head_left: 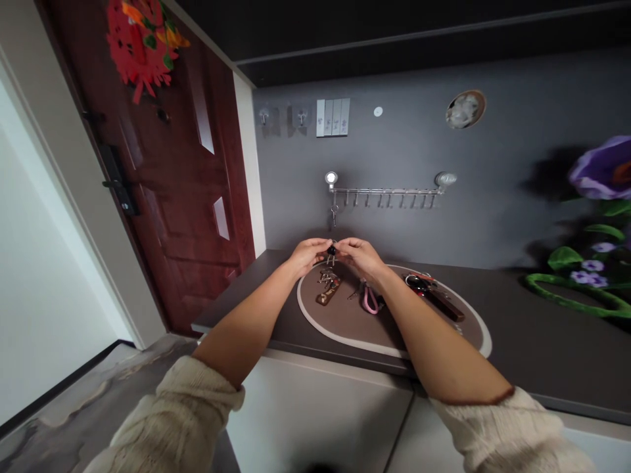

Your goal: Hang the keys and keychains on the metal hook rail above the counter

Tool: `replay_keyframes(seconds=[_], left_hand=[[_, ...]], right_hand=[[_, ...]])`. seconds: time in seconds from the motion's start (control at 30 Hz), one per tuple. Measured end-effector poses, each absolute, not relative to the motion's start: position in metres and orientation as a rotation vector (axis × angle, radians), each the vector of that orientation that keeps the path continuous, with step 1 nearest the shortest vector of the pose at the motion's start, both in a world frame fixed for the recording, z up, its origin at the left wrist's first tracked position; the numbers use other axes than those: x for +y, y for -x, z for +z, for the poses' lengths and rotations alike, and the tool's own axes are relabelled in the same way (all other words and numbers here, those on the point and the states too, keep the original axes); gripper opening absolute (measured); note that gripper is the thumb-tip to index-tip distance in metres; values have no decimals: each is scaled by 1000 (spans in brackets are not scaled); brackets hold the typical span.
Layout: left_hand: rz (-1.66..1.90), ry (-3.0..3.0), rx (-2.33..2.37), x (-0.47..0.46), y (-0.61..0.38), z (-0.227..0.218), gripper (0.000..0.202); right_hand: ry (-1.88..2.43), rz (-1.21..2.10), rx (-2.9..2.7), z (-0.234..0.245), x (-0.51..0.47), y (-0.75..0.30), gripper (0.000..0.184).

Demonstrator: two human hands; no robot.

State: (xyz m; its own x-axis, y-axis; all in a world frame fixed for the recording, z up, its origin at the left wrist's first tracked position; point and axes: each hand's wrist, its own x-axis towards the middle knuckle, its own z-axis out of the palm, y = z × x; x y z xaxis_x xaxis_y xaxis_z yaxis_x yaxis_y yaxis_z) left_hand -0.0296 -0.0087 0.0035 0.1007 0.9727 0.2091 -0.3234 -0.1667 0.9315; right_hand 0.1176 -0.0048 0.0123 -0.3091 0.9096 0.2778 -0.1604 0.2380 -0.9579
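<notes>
Between the fingertips of my left hand (309, 255) and my right hand (361, 255) is a small bunch of keys (331, 251) with a black part at the top. Both hands pinch it above an oval mat (315, 322) with a pale rim. Below my left hand lies a key bunch with a brown fob (328, 292). Under my right hand is a pink loop strap (369, 299) beside a key. Farther right on the mat, more keys lie with a black ring (418, 282) and a long brown fob (446, 305).
A metal hook rail (387, 192) is fixed to the grey wall, with a key (334, 215) hanging at its left end. A purple flower decoration (601, 167) stands at the right. A dark red door (187, 197) is on the left, and a dark shelf (394, 39) hangs overhead.
</notes>
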Motion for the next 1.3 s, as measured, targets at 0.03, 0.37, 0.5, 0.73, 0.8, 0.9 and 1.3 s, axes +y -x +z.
replay_keyframes(seconds=[0.03, 0.37, 0.5, 0.73, 0.8, 0.9, 1.3], left_hand=[[1381, -1174, 761, -9, 29, 4, 25], [1408, -1148, 737, -8, 26, 1, 29], [1434, -1198, 828, -6, 25, -3, 29], [1437, -1467, 1162, -2, 20, -10, 23], [1438, -1540, 1184, -1, 19, -11, 23], [1440, -1619, 1196, 0, 18, -13, 25], [1474, -1597, 1162, 7, 20, -16, 26]], right_hand=[[732, 1300, -1474, 13, -5, -118, 23], [668, 1168, -1509, 11, 3, -122, 25], [686, 1174, -1465, 13, 3, -124, 22], [798, 1130, -1308, 35, 14, -122, 8], [824, 1083, -1270, 46, 20, -120, 7], [872, 991, -1227, 63, 30, -117, 10], [994, 886, -1048, 80, 61, -101, 12]])
